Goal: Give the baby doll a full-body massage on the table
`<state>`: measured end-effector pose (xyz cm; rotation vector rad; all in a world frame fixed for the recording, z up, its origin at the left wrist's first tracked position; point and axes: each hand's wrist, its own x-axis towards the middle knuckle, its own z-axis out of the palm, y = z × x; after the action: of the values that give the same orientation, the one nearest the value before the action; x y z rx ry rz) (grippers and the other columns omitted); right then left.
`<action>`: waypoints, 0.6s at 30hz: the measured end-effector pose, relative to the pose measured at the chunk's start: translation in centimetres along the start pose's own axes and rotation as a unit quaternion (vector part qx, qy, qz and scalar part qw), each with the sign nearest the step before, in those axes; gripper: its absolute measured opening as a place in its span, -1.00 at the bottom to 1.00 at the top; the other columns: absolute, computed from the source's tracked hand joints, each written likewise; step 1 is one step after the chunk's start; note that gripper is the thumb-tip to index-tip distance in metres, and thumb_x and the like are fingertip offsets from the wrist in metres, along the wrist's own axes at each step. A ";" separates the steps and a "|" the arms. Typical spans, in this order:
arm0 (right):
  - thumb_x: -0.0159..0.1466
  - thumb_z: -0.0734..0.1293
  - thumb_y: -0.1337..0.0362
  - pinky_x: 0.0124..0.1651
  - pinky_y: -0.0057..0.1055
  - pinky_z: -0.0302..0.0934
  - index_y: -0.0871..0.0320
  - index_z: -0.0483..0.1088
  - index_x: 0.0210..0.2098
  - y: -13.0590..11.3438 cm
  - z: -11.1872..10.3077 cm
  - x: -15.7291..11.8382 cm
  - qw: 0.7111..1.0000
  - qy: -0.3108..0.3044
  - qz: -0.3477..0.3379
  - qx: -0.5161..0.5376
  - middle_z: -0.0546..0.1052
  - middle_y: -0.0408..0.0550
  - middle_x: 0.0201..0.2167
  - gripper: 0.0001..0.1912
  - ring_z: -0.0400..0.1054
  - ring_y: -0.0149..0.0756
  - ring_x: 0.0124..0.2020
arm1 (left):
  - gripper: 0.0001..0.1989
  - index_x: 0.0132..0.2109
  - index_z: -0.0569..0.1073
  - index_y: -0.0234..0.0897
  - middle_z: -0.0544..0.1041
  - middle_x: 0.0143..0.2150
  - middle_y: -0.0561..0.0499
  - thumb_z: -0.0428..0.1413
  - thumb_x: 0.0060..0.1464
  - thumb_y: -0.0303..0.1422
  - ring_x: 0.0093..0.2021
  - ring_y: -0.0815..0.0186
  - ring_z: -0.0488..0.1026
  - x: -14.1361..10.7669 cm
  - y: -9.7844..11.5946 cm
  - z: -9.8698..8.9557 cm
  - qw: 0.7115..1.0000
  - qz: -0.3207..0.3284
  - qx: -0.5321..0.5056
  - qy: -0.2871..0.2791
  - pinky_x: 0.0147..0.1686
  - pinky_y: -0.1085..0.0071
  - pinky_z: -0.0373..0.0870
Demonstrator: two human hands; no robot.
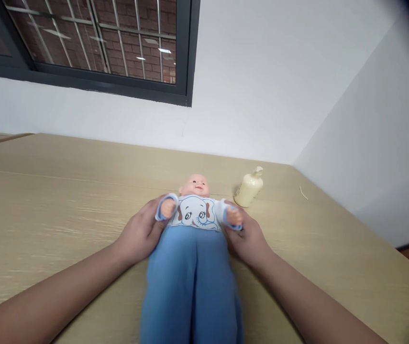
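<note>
A baby doll (pixel 195 185) lies on its back on the wooden table, its head toward the wall. It wears a white top (pixel 195 212) with an elephant print and blue cuffs, and long blue trousers (pixel 193 282) that stretch toward me. My left hand (pixel 141 231) grips the doll's side at the left, by its sleeve, with the fingers partly hidden behind the arm and body. On the opposite side, my right hand (pixel 250 237) holds the doll near the other sleeve, thumb against the body. A cream pump bottle (pixel 249 189) stands just beyond my right hand, apart from it.
The light wooden table (pixel 64 200) reaches back to a white wall (pixel 243 86). A dark-framed window (pixel 186 52) with metal bars is at the upper left. A thin pale strand (pixel 303 192) lies right of the bottle. The table's right edge runs along another wall.
</note>
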<state>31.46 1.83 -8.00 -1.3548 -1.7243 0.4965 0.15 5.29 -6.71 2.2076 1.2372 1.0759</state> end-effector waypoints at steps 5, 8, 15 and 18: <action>0.15 0.50 0.23 0.28 0.07 0.27 0.09 0.47 0.04 1.3 0.0 0.9 0.913 0.089 0.180 0.356 0.59 0.04 0.02 -0.55 0.45 0.04 0.13 | -0.58 0.14 0.41 -0.21 0.54 0.10 -0.12 0.18 0.18 -0.20 0.17 -0.10 0.44 0.8 -2.2 0.4 0.942 -0.165 -0.271 0.106 0.19 -0.01 0.38; 0.08 0.49 0.41 0.20 -0.09 0.40 0.13 0.45 0.01 1.9 -0.1 1.6 0.811 0.084 0.256 0.520 0.60 0.04 0.00 -0.51 0.49 -0.05 0.08 | -0.66 0.09 0.44 -0.24 0.54 0.14 -0.15 0.19 0.17 -0.34 0.16 -0.03 0.48 1.5 -2.7 0.6 0.850 -0.237 -0.453 0.128 0.14 0.06 0.47; 0.08 0.43 0.50 0.12 -0.20 0.46 0.26 0.46 -0.04 2.9 -0.7 2.2 0.758 0.049 0.359 0.542 0.63 0.14 -0.08 -0.58 0.57 -0.08 -0.07 | -0.71 0.07 0.43 -0.52 0.57 0.03 -0.42 0.06 0.22 -0.54 -0.02 0.00 0.60 2.4 -3.2 0.0 0.744 -0.352 -0.557 0.114 0.08 0.09 0.55; 0.09 0.48 0.44 0.15 -0.17 0.44 0.19 0.45 0.01 2.8 -0.2 1.8 0.775 0.063 0.324 0.539 0.62 0.08 -0.03 -0.52 0.56 -0.10 -0.04 | -0.70 0.08 0.44 -0.49 0.56 0.08 -0.39 0.09 0.21 -0.50 0.02 -0.01 0.58 2.4 -3.2 0.2 0.755 -0.325 -0.558 0.118 0.11 0.05 0.52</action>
<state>33.23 4.40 -9.27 -0.9822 -0.5216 1.4637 -0.70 9.00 -7.84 0.6730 0.9006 1.2802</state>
